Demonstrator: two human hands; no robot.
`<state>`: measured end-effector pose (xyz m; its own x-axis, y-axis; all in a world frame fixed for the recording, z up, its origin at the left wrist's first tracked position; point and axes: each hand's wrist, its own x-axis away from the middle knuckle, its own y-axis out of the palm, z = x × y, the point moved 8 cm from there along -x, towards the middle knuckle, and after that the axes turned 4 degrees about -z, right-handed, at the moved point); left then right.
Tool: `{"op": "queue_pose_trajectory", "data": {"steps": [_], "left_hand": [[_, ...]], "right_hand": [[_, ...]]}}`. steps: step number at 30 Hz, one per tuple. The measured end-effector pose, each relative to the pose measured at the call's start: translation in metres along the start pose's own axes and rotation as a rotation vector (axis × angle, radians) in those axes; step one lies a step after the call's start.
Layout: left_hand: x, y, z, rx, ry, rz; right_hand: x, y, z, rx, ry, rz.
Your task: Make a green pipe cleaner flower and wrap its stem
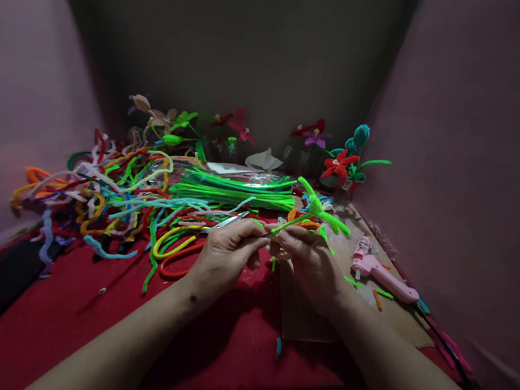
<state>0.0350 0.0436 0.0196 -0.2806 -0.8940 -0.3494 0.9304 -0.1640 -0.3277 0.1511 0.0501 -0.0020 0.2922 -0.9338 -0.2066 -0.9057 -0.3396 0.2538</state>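
Observation:
A bright green pipe-cleaner flower (pixel 316 207) with several narrow petals tilts up above my right hand (pixel 303 247). Its thin stem runs down to the left, and my right hand is closed on it. My left hand (pixel 236 244) pinches the stem's lower end, its fingertips almost touching those of the right. Just behind my left hand lie scissors (pixel 174 243) with yellow and red handles, blades pointing up to the right. The exact stem tip is hidden between the fingers.
Tangled pipe cleaners (pixel 100 199) cover the left side. A bundle of green ones (pixel 237 190) lies at the centre back. Finished flowers (pixel 341 164) stand behind. A pink glue gun (pixel 384 276) rests on cardboard (pixel 310 321) at the right.

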Motion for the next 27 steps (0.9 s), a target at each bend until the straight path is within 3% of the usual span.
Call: {"op": "queue_pose_trajectory", "data": {"steps": [8, 13, 16, 19, 23, 25, 27], "left_hand": [[0.003, 0.015, -0.006, 0.299, -0.272, -0.216], [0.008, 0.031, -0.012, 0.661, -0.379, -0.4], [0.01, 0.036, -0.009, 0.708, -0.381, -0.462], [0.006, 0.031, -0.009, 0.498, -0.314, -0.382], [0.0, 0.007, -0.004, 0.057, -0.074, -0.054], [0.002, 0.0, 0.003, -0.116, 0.053, 0.047], [0.003, -0.002, 0.005, -0.166, 0.093, 0.067]], "right_hand": [[-0.004, -0.004, -0.001, 0.194, 0.0, -0.045], [-0.007, 0.001, 0.001, 0.008, -0.037, -0.096], [-0.005, 0.002, 0.0, -0.042, -0.028, -0.065], [-0.002, -0.002, -0.001, 0.043, 0.002, 0.024], [0.001, -0.012, -0.004, 0.188, 0.001, 0.136], [0.002, -0.013, -0.004, 0.232, 0.021, 0.132], [0.001, -0.009, -0.005, 0.241, 0.011, 0.082]]}}
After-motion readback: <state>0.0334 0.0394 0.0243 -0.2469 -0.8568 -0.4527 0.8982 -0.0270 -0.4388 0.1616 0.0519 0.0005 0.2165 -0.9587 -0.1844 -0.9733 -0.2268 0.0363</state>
